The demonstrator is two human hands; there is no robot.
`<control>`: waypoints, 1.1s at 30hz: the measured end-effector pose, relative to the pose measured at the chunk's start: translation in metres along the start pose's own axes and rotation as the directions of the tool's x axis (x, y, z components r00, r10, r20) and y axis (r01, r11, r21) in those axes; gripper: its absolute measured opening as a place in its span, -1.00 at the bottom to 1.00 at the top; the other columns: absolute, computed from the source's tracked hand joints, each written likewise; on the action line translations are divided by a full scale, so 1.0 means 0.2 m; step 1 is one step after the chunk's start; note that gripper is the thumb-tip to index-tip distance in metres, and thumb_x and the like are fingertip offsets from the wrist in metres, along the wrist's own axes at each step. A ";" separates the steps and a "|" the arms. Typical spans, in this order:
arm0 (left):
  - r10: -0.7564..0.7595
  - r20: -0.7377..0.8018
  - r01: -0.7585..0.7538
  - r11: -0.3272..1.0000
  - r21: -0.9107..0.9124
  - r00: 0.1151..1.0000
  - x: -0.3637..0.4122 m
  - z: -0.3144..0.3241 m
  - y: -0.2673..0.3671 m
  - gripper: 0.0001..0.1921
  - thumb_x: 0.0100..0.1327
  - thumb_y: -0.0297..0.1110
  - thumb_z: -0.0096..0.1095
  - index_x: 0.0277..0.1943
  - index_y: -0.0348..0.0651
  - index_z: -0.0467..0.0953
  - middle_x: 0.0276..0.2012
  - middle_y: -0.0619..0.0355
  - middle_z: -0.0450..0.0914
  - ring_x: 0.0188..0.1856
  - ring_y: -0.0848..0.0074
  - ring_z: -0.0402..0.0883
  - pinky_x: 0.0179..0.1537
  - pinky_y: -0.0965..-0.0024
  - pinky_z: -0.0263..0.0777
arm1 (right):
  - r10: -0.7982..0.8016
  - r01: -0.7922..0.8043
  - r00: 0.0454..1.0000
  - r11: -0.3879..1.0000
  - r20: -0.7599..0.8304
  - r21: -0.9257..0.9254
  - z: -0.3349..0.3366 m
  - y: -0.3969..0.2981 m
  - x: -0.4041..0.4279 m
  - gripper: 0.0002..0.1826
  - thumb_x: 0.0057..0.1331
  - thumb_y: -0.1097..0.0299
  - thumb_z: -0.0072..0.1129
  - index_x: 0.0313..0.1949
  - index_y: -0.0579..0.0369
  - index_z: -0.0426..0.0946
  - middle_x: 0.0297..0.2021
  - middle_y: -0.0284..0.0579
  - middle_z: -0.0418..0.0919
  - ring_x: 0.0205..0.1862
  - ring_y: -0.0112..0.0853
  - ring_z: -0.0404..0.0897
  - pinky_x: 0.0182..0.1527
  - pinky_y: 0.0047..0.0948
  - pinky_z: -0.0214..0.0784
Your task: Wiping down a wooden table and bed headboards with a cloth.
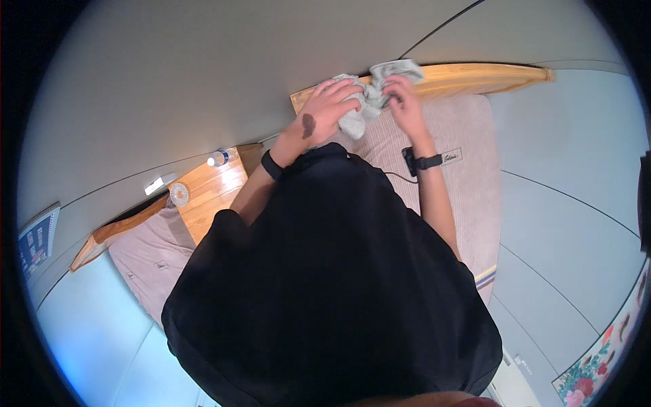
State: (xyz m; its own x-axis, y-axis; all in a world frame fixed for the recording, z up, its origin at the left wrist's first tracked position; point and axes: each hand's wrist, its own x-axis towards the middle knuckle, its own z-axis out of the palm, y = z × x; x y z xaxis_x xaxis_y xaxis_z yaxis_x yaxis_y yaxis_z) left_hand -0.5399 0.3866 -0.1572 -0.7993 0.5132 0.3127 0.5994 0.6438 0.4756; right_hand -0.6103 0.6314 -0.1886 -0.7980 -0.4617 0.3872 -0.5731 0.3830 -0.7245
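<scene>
A crumpled light grey cloth (353, 122) lies along the wooden headboard (478, 79) and hangs over the edge of the bed (470, 127). My left hand (328, 109) is laid over its left part with bent fingers gripping the fabric. On the right, my right hand (407, 104) pinches another raised part of the cloth; this hand is slightly blurred. A black device (409, 162) with a cable rests on the bed sheet beside my right wrist. My dark top hides the near part of the bed.
To the left stands a wooden bedside table (208, 203) with a plastic bottle (218, 158) and a clear glass dish (179, 194). Beyond it is a second bed (147, 249). A grey wall (203, 76) rises behind the headboard. A wall calendar (39, 239) hangs at far left.
</scene>
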 end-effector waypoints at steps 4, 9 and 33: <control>-0.022 -0.094 0.019 0.999 -0.033 0.995 0.09 0.00 0.06 -0.59 -0.01 -0.66 0.09 -0.05 -0.11 0.51 0.25 0.15 0.44 0.37 0.26 0.31 0.30 0.09 0.16 | 0.049 -0.068 0.981 0.993 -0.189 -0.093 -0.11 0.17 0.07 -0.73 0.02 0.72 -0.02 -0.30 0.14 0.51 -0.08 0.00 0.57 0.07 -0.07 0.51 0.16 -0.19 0.33; -0.068 0.076 0.076 0.991 -0.113 0.995 0.03 -0.09 0.01 -0.59 -0.12 -0.73 0.01 -0.16 -0.16 0.51 0.23 0.12 0.48 0.36 0.22 0.32 0.31 0.13 0.15 | 0.036 -0.033 0.996 0.999 -0.077 0.041 0.18 -0.11 0.05 -0.65 0.02 0.75 -0.08 -0.24 0.13 0.54 -0.07 -0.03 0.57 0.07 -0.11 0.51 0.15 -0.22 0.34; -0.073 -0.175 0.068 0.997 -0.034 0.982 -0.18 -0.15 0.01 -0.62 -0.05 -0.68 0.06 -0.14 -0.11 0.52 0.19 0.04 0.48 0.29 0.12 0.39 0.25 0.09 0.25 | -0.067 0.058 0.996 0.988 -0.057 -0.144 0.28 -0.27 0.15 -0.61 -0.10 0.67 0.15 -0.20 0.11 0.54 -0.14 0.05 0.49 0.02 0.01 0.47 0.07 -0.10 0.32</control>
State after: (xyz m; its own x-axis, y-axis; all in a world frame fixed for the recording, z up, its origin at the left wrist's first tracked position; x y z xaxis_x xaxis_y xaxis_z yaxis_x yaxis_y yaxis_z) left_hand -0.5114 0.3537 -0.1432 -0.8362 0.3571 0.4163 0.5415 0.6577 0.5236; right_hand -0.5923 0.5520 -0.1704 -0.7672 -0.4399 0.4668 -0.6394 0.4670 -0.6107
